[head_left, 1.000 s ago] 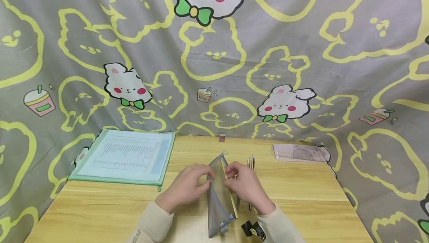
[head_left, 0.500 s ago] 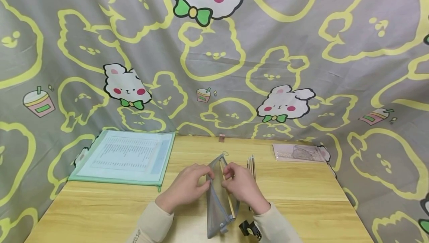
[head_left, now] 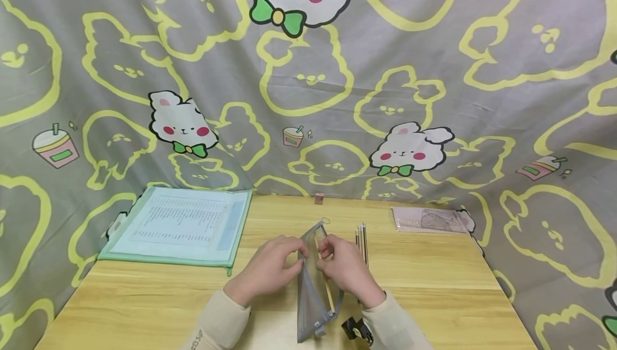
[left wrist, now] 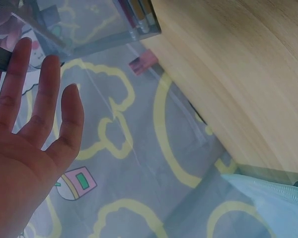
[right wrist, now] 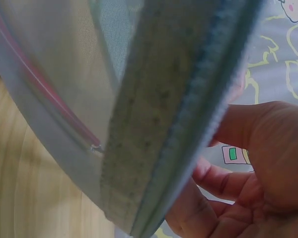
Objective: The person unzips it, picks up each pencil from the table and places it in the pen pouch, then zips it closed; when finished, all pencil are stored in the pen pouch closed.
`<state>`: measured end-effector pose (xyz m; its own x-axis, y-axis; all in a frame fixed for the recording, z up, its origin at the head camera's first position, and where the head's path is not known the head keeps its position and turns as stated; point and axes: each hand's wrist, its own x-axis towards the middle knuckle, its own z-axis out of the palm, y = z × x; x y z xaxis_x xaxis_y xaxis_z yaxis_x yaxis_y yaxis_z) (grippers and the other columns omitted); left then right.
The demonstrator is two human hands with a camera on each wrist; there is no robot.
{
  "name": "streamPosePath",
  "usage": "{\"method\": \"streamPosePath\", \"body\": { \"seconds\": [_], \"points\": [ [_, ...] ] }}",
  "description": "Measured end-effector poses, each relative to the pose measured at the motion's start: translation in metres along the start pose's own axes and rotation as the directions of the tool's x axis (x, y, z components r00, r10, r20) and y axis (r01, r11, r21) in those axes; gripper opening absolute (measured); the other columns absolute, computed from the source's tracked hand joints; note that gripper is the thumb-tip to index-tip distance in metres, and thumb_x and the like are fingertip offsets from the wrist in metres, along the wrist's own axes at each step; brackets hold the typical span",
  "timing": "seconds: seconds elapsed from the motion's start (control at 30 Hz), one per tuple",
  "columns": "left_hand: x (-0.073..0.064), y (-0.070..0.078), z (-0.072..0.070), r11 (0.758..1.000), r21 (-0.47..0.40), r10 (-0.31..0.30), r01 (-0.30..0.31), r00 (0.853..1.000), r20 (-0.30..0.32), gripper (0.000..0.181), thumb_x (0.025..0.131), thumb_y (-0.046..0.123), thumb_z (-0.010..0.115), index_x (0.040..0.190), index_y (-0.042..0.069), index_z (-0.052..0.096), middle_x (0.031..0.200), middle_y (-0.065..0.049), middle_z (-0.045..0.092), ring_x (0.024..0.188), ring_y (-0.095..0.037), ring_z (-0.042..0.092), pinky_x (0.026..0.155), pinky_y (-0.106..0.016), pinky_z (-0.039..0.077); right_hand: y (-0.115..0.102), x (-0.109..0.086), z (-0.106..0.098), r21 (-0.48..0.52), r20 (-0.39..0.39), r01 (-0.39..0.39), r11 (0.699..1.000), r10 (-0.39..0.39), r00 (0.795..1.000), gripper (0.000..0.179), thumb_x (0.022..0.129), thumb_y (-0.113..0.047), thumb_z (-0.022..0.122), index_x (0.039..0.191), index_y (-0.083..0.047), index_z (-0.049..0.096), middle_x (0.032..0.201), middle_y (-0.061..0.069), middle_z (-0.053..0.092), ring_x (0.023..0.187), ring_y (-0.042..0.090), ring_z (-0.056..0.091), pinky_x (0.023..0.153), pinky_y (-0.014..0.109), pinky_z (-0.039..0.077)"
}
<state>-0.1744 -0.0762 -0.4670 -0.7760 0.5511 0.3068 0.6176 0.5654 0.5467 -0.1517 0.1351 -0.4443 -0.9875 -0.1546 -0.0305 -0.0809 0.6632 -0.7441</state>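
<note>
A grey mesh zip pouch (head_left: 308, 315) stands with its mouth spread in the head view. My left hand (head_left: 270, 267) pinches its left rim between thumb and fingers. Inside the opening, my right hand (head_left: 348, 268) holds a thin wooden ruler (head_left: 329, 293) near the right rim. Tick marks show on the ruler (right wrist: 149, 99) close to the zip in the right wrist view. Through the mesh a red pencil (right wrist: 54, 94) is visible low in the pouch. Several pencils (left wrist: 135, 14) lie inside it in the left wrist view. The right fingertips are partly hidden.
Several dark pencils (head_left: 362, 243) lie on the table just right of the right hand. A small black object (head_left: 356, 329) sits by the right sleeve. A green-edged document folder (head_left: 178, 258) lies left; a pink packet (head_left: 409, 221) lies back right. A patterned curtain (head_left: 313, 92) borders the table.
The right hand has moved slightly left with the ruler, which now sits lower and further inside the pouch. The left hand has kept its hold on the rim.
</note>
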Motion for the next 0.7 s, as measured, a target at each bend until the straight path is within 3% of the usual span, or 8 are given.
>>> {"method": "streamPosePath", "body": {
  "seconds": [0.43,0.7],
  "points": [
    [-0.001,0.0,-0.002,1.0,0.006,-0.011,0.011,1.0,0.003,0.015,0.095,0.014,0.074,0.106,0.024,0.072,0.109,0.013,0.076,0.099,-0.008,0.066,0.088,-0.036,0.058,0.004,0.0,-0.013,0.05,-0.025,-0.039,0.998,0.041,0.999,0.021,0.086,-0.002,0.073,0.107,-0.005,0.068,0.097,0.006,0.069,0.064,0.011,0.067,0.057,0.029,0.057],
    [-0.001,-0.001,-0.001,1.0,0.015,-0.003,0.003,1.0,-0.001,0.015,0.095,0.014,0.074,0.105,0.025,0.072,0.111,0.012,0.076,0.097,-0.006,0.065,0.085,-0.033,0.057,0.032,0.005,-0.028,-0.056,-0.159,-0.103,0.993,0.093,0.983,0.021,0.086,-0.008,0.074,0.106,-0.009,0.071,0.099,0.004,0.072,0.074,0.012,0.063,0.062,0.03,0.051]
  ]
}}
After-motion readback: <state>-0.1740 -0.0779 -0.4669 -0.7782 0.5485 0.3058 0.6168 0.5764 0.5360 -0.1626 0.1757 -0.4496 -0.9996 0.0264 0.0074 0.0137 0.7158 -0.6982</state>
